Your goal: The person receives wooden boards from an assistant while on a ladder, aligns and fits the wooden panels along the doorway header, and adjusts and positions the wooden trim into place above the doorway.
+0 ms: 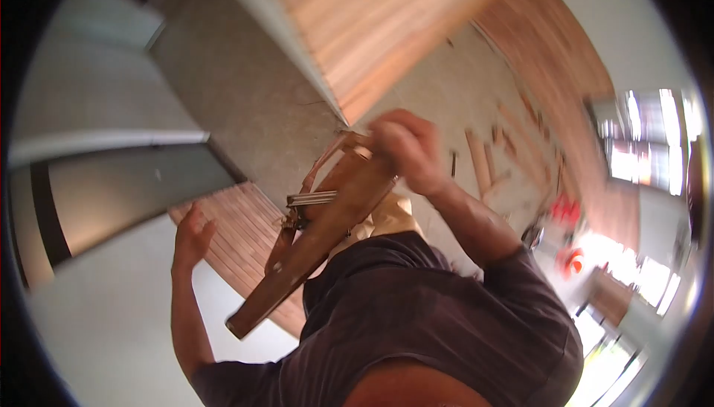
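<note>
My right hand [409, 146] is closed round the upper end of a long brown wooden bar [301, 258]. The bar slants down to the left in front of my body, its lower end free in the air. Raised at the left, my left hand [193, 234] has its fingers apart and holds nothing. It appears beside the edge of a wood-plank surface [234, 217]; whether it touches is unclear. Partly hidden behind the bar is a brown item with metal strips [312, 198] at my waist, its kind hard to make out.
A large wood-striped surface [372, 24] juts in from above, its corner near my right hand. Loose wood strips [480, 158] and a hammer-like tool [454, 163] lie on the grey floor [238, 72]. Red objects [571, 261] sit at the right, near bright windows.
</note>
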Demonstrator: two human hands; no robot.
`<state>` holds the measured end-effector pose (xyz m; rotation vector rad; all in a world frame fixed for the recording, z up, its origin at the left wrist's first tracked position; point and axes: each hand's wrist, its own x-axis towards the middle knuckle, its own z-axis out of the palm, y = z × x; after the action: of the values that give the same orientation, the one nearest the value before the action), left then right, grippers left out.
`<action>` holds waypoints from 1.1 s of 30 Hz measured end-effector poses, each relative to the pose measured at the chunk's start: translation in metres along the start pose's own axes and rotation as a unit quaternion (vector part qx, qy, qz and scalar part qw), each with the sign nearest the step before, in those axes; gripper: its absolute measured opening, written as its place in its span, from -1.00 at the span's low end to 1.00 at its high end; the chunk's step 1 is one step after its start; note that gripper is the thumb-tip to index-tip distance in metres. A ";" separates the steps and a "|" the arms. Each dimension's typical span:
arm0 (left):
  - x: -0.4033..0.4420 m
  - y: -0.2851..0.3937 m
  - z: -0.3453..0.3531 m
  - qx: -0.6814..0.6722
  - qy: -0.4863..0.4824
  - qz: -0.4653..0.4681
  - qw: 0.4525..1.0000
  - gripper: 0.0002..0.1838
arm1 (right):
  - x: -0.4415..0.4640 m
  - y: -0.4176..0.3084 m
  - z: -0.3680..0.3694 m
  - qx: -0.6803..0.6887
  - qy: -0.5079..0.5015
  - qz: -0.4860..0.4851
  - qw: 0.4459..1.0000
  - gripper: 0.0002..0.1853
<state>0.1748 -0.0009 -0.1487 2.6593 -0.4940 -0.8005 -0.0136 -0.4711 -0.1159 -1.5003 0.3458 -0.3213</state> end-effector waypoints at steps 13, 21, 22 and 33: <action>0.007 0.265 0.107 -0.468 -0.427 0.134 0.762 0.06 | -0.031 0.031 0.014 -0.088 0.047 -0.143 0.985 -0.56; 0.015 0.255 0.107 -0.453 -0.453 0.165 0.750 -0.16 | -0.042 0.032 0.014 -0.108 0.079 -0.132 0.982 -0.67; 0.017 0.255 0.105 -0.441 -0.462 0.169 0.751 -0.16 | -0.038 0.035 0.016 -0.113 0.071 -0.125 0.983 -0.64; 0.052 0.231 0.108 -0.434 -0.629 0.168 0.622 -0.02 | -0.207 0.172 -0.025 -0.103 0.215 -0.051 0.970 -0.21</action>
<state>0.0993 -0.2493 -0.1677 0.7562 -0.6020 -2.0053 -0.2136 -0.4004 -0.2837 -1.6497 0.6630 -0.7159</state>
